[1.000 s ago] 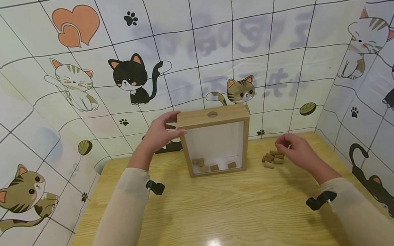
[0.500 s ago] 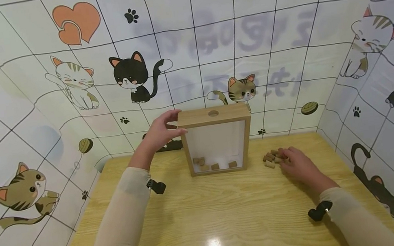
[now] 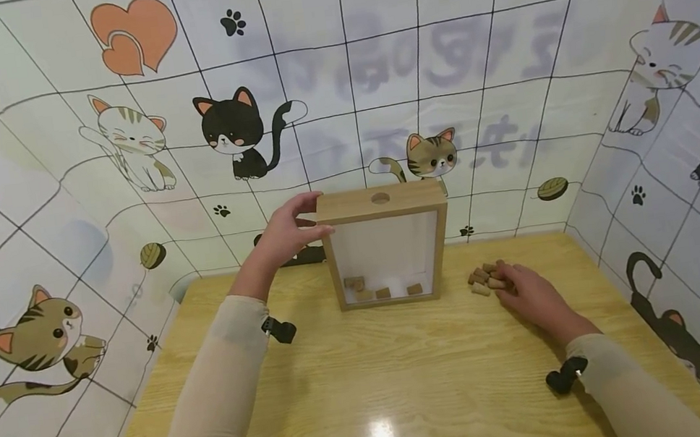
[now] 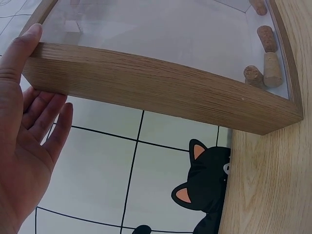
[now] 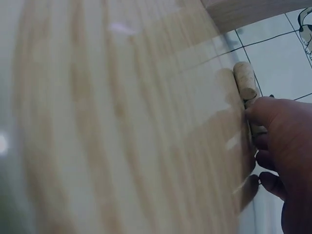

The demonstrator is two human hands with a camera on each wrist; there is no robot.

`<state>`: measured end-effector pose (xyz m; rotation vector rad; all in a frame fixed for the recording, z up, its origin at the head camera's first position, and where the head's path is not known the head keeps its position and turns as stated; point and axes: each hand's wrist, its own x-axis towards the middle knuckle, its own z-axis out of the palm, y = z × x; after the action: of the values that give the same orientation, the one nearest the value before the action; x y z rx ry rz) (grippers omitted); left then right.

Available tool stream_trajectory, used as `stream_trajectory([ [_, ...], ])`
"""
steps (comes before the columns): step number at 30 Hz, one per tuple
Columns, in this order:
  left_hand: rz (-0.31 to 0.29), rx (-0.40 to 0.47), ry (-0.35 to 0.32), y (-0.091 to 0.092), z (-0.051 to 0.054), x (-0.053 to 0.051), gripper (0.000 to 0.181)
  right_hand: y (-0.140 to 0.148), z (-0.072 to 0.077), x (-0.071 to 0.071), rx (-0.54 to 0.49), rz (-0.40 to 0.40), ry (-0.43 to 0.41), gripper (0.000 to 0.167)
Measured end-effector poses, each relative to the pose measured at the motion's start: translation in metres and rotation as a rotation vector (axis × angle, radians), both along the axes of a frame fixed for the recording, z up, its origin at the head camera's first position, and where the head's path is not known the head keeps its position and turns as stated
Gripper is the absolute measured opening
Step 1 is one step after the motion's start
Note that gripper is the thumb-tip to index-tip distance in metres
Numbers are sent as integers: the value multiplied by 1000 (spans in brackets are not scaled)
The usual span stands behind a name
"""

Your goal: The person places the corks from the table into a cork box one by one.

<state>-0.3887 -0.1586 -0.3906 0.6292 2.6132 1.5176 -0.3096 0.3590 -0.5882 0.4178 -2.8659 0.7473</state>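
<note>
A shallow wooden shadow box (image 3: 381, 204) stands upright on the table, with a clear front and a round hole in its top. Inside, along its bottom, lie several corks (image 4: 266, 39). My left hand (image 3: 286, 235) holds the box by its upper left corner, thumb at the front edge and fingers behind. To the right of the box is a small pile of corks (image 3: 480, 289). At the pile's right side, my right hand (image 3: 533, 298) has its fingertips round one cork, mostly hidden by the thumb. Another cork (image 5: 245, 80) lies just past that thumb in the right wrist view.
The light wooden table (image 3: 421, 370) reaches back to a hanging cloth (image 3: 336, 103) printed with cats and grid lines, which also closes off both sides. The box stands near the table's back edge.
My right hand has come down from above the pile onto its right side, fingertips now at a cork. The left hand keeps its hold on the box. The view has shifted slightly.
</note>
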Motion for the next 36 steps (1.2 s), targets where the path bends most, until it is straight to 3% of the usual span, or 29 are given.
stream_trajectory([
  [11,-3,12,9,3,4,1,83,6,-4,-7,-59,-13,-34,25],
  [18,0,8,4,3,2,-1,83,12,4,2,-83,-16,-53,29],
  [20,-1,10,1,2,1,-1,83,13,7,3,-90,-28,-40,20],
  [24,-1,13,-10,2,1,0,82,12,18,5,-105,-33,-14,17],
  [30,9,2,-7,2,3,3,79,5,38,7,-136,2,8,20],
  [36,8,5,-10,3,3,4,79,1,45,7,-134,24,35,18],
])
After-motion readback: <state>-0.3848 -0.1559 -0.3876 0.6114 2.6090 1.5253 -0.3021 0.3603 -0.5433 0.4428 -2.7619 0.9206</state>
